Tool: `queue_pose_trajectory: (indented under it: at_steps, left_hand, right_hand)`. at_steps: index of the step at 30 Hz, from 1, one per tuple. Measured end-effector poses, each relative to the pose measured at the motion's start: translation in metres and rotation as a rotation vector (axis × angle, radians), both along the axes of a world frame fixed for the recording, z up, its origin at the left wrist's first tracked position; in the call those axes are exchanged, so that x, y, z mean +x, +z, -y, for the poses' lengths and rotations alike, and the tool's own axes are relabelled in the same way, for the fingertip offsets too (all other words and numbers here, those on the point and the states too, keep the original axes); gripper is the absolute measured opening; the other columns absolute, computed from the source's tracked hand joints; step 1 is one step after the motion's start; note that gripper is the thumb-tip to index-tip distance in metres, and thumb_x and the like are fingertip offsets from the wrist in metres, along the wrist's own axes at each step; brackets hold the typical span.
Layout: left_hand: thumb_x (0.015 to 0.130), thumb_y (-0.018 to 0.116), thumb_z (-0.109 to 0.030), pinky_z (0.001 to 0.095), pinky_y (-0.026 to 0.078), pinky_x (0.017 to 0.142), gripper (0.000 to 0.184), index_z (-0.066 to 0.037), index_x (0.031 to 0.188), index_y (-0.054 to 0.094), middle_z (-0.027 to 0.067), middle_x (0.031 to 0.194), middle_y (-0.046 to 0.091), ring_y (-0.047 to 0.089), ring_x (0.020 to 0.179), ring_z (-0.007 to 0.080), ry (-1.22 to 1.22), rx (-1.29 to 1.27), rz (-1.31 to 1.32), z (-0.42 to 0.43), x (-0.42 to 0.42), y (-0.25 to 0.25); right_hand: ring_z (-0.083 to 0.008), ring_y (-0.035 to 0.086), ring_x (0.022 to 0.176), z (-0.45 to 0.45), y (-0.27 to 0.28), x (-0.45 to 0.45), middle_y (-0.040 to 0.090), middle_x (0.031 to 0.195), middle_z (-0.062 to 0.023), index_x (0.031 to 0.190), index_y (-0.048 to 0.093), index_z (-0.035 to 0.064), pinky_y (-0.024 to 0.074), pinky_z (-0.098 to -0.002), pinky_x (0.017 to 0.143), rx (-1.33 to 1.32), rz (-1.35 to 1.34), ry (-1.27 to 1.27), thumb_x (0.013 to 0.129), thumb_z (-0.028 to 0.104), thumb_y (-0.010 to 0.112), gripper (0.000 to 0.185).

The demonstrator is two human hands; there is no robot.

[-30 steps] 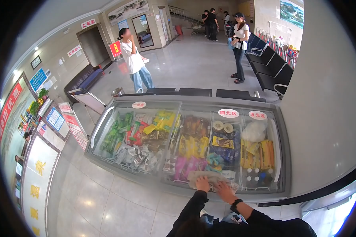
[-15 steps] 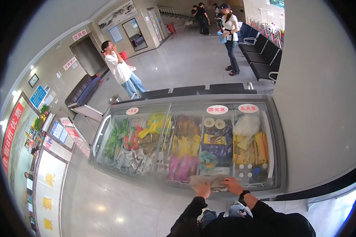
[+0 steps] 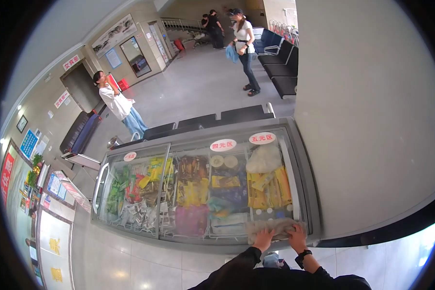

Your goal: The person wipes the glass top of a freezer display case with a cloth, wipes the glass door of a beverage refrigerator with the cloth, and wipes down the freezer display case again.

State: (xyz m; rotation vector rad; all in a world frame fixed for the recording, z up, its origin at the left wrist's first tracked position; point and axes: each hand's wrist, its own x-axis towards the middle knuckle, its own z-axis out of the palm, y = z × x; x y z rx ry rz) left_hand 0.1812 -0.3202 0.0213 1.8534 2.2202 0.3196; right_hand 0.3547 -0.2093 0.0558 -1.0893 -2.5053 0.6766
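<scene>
A crumpled beige cloth [image 3: 275, 229] lies on the glass lid of a chest freezer [image 3: 315, 193], near its front right corner. My left hand [image 3: 263, 239] grips the cloth's left part. On its right end, my right hand [image 3: 297, 237] presses with bent fingers, and a dark watch is on that wrist. Under the glass, just beyond the cloth, are yellow ice cream packs [image 3: 270, 188] and a whitish plastic bag [image 3: 264, 159]. Pink packs [image 3: 191, 220] and blue packs [image 3: 227, 195] lie further left.
Behind the freezer stands a row of black seats [image 3: 203, 121]. A wall [image 3: 367, 121] rises close on the right. One person [image 3: 121, 106] stands beyond at the left, another [image 3: 244, 50] farther back holding a blue cloth [image 3: 232, 54]. A counter [image 3: 53, 241] is at left.
Both my hands have slid the cloth rightward along the lid's front edge, to below the right-hand section. The view has turned to the right.
</scene>
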Motion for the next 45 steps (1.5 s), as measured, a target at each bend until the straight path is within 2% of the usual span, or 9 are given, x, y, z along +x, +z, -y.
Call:
queue_pose_trajectory:
  at_steps: [10, 14, 17, 22, 26, 29, 33, 42, 45]
  left_hand:
    - [0.082, 0.054, -0.006, 0.0469, 0.047, 0.075, 0.031, -0.015, 0.111, 0.061, 0.0145, 0.099, 0.054, 0.056, 0.095, 0.0343, 0.037, 0.102, 0.133, 0.052, -0.073, -0.014]
    - [0.08, 0.057, -0.007, 0.0468, 0.048, 0.074, 0.026, -0.012, 0.105, 0.064, 0.0143, 0.101, 0.055, 0.056, 0.095, 0.0352, 0.198, 0.095, 0.085, 0.112, -0.163, 0.0]
    - [0.08, 0.062, -0.012, 0.0475, 0.047, 0.077, 0.029, -0.017, 0.109, 0.06, 0.0139, 0.095, 0.056, 0.058, 0.097, 0.0335, 0.396, 0.12, 0.06, 0.175, -0.232, 0.01]
    - [0.074, 0.072, -0.017, 0.0483, 0.049, 0.082, 0.038, -0.017, 0.111, 0.06, 0.0149, 0.119, 0.054, 0.055, 0.106, 0.0365, 0.724, -0.032, 0.09, 0.295, -0.341, -0.011]
    - [0.078, 0.066, -0.013, 0.0501, 0.047, 0.086, 0.038, -0.019, 0.115, 0.061, 0.021, 0.121, 0.052, 0.051, 0.109, 0.0416, 0.939, 0.018, 0.084, 0.353, -0.368, 0.001]
    - [0.079, 0.064, -0.017, 0.051, 0.046, 0.083, 0.035, -0.02, 0.114, 0.06, 0.019, 0.115, 0.053, 0.052, 0.106, 0.0406, 0.941, 0.111, -0.262, 0.347, -0.373, -0.044]
    - [0.078, 0.064, -0.018, 0.0499, 0.047, 0.078, 0.03, -0.019, 0.108, 0.059, 0.0159, 0.103, 0.052, 0.053, 0.099, 0.0397, 1.011, 0.013, -0.11, 0.337, -0.366, -0.017]
    - [0.069, 0.072, -0.018, 0.0494, 0.046, 0.08, 0.047, -0.014, 0.114, 0.057, 0.0212, 0.108, 0.053, 0.054, 0.097, 0.0411, 0.635, -0.082, 0.134, 0.269, -0.305, 0.017]
    - [0.07, 0.072, -0.018, 0.049, 0.046, 0.079, 0.048, -0.012, 0.115, 0.057, 0.022, 0.108, 0.052, 0.054, 0.096, 0.0414, 0.449, -0.048, 0.114, 0.219, -0.259, 0.003]
  right_hand:
    - [-0.0381, 0.045, 0.114, 0.044, -0.028, -0.073, 0.054, 0.112, -0.0144, 0.087, 0.075, 0.0146, 0.0403, -0.0459, 0.098, -0.144, -0.005, -0.073, 0.074, 0.022, 0.066, 0.017]
    - [-0.0382, 0.045, 0.113, 0.098, -0.023, -0.169, 0.052, 0.114, -0.0146, 0.099, 0.069, 0.0139, 0.0395, -0.0495, 0.096, -0.093, 0.068, 0.095, 0.076, 0.025, 0.067, 0.025]
    - [-0.0378, 0.045, 0.114, 0.137, -0.022, -0.263, 0.05, 0.116, -0.0152, 0.109, 0.062, 0.0142, 0.0395, -0.0514, 0.094, 0.026, 0.053, 0.27, 0.078, 0.025, 0.067, 0.034]
    - [-0.0383, 0.039, 0.124, 0.224, -0.025, -0.405, 0.046, 0.128, -0.0148, 0.119, 0.06, 0.0152, 0.0358, -0.0569, 0.098, -0.013, 0.11, 0.616, 0.083, 0.03, 0.064, 0.039]
    - [-0.0392, 0.038, 0.125, 0.297, -0.013, -0.466, 0.045, 0.128, -0.0173, 0.124, 0.057, 0.0156, 0.0369, -0.0597, 0.096, 0.065, 0.131, 0.766, 0.081, 0.028, 0.065, 0.046]
    - [-0.0376, 0.034, 0.129, 0.307, 0.014, -0.512, 0.043, 0.132, -0.0157, 0.127, 0.055, 0.0165, 0.0332, -0.0632, 0.098, 0.044, 0.228, 0.722, 0.082, 0.027, 0.063, 0.047]
    - [-0.0332, 0.03, 0.134, 0.305, 0.007, -0.485, 0.039, 0.137, -0.0137, 0.133, 0.05, 0.0186, 0.0263, -0.0663, 0.102, 0.076, 0.318, 0.734, 0.088, 0.023, 0.058, 0.046]
    - [-0.0315, 0.038, 0.128, 0.216, -0.008, -0.371, 0.044, 0.127, -0.0124, 0.125, 0.054, 0.0165, 0.0258, -0.0587, 0.106, 0.15, 0.221, 0.498, 0.085, 0.023, 0.059, 0.04]
    - [-0.0323, 0.039, 0.127, 0.169, -0.016, -0.314, 0.044, 0.126, -0.0122, 0.124, 0.055, 0.0157, 0.0256, -0.0572, 0.106, 0.17, 0.223, 0.378, 0.084, 0.021, 0.06, 0.041]
